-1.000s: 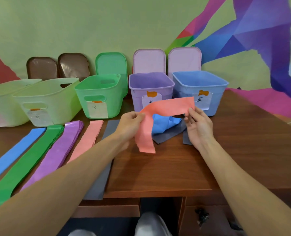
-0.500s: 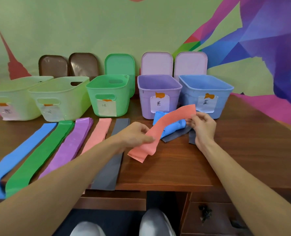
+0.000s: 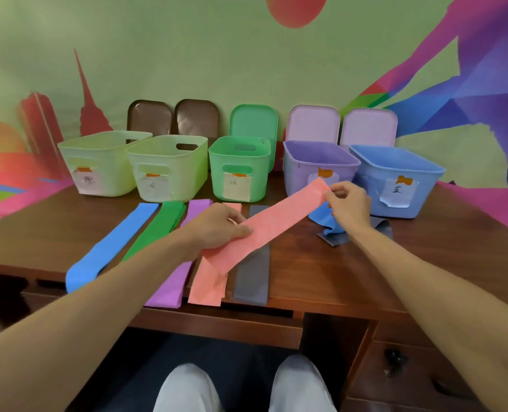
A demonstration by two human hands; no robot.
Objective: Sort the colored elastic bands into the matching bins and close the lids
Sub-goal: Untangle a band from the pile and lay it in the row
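Pink band (image 3: 279, 223) is stretched flat and taut above the table (image 3: 350, 278), slanting over the pink strip (image 3: 206, 288) that lies in the colour row (probably to smooth it before laying it there). The left hand (image 3: 217, 226) pinches its lower part and the right hand (image 3: 349, 205) pinches its far end, near the purple bin (image 3: 300, 171). Lids (image 3: 254, 120) lean behind, leaving the bins open for filling.

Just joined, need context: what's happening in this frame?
A person holds a pink band stretched between both hands: the left hand grips its lower part, the right hand pinches the far end. On the table, other bands lie in colour rows. All five bins stand open, lids leaning behind them.
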